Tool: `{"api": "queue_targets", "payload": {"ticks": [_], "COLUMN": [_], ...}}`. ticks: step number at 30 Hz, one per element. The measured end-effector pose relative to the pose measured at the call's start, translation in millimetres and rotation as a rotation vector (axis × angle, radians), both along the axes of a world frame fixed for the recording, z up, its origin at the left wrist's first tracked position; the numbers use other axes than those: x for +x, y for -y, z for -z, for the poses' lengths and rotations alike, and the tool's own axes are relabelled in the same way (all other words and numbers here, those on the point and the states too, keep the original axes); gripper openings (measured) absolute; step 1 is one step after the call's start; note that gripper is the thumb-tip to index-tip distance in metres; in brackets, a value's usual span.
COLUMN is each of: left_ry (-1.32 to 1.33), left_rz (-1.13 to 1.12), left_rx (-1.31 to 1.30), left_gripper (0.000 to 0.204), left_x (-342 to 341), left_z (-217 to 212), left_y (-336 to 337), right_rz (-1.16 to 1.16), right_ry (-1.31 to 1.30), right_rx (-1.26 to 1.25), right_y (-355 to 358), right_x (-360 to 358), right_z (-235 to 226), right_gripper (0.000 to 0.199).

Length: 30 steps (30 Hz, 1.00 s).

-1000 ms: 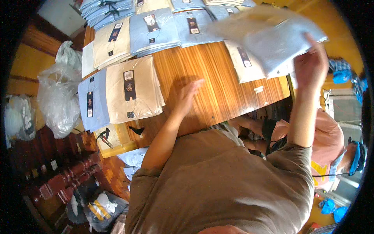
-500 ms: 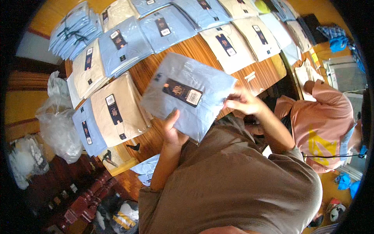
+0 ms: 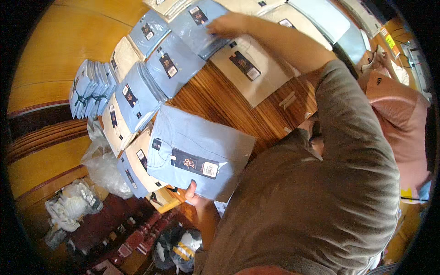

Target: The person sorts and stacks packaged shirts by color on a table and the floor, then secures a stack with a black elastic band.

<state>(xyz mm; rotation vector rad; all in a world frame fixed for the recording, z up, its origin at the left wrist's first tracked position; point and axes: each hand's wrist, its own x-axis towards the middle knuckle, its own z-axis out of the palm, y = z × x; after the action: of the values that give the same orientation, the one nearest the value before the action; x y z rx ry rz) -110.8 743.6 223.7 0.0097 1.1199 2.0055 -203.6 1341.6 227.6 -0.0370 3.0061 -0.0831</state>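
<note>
My left hand (image 3: 197,196) grips the near edge of a light blue folded shirt in a clear bag (image 3: 201,137), thumb on top and fingers hidden beneath. The held shirt carries a dark hang tag (image 3: 195,164) with a white label, and hovers above the near left table edge. Stretched out to the far side, my right hand (image 3: 228,25) has its bent fingers pressed together on another bagged blue shirt (image 3: 195,34). Beside that one lie more bagged blue shirts (image 3: 172,66) and a cream one (image 3: 256,71).
Rows of bagged shirts cover much of the striped wooden table (image 3: 197,96). A tied blue stack (image 3: 89,87) stands far left. Clear plastic bags (image 3: 107,167) hang beside the table. At the right a person in a pink shirt (image 3: 398,119) is close by.
My right hand has let go of the held shirt and reached far across to the other blue shirts. My left hand still holds its shirt, now turned and tilted. The view has shifted.
</note>
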Motion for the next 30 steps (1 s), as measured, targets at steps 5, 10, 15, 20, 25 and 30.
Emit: {"api": "queue_targets", "payload": {"ticks": [5,10,15,20,25,30], "left_ry": [0.026,-0.103,-0.727,-1.131,-2.292,-1.508], "left_rz": [-0.115,0.010,0.834,1.428,0.400,-0.487], "left_rx": [0.105,-0.511,-0.914,-1.278,-1.135,-0.688], "left_gripper": [0.072,0.065,0.054,0.023,0.017,0.066], "left_x": [28,-7,-62,-82,-100,-141], "left_z": [-18,-79,-190,-265,-273,-114], "left_y": [-32,-53,-147,-257,-294,-307], "right_rz": [-0.037,-0.266,-0.778,-0.520,-0.096,0.296], "right_ry": [0.049,-0.560,-0.790,-0.166,-0.400,-0.488], "right_rx": [0.004,-0.601,-0.774,-0.366,-0.515,-1.112], "right_y": [11,64,135,172,93,-2], "right_x": [12,41,91,113,97,53], "right_z": [-23,-78,-209,-184,-161,-97], "right_gripper": [0.042,0.039,0.048,0.016,0.021,0.055]}}
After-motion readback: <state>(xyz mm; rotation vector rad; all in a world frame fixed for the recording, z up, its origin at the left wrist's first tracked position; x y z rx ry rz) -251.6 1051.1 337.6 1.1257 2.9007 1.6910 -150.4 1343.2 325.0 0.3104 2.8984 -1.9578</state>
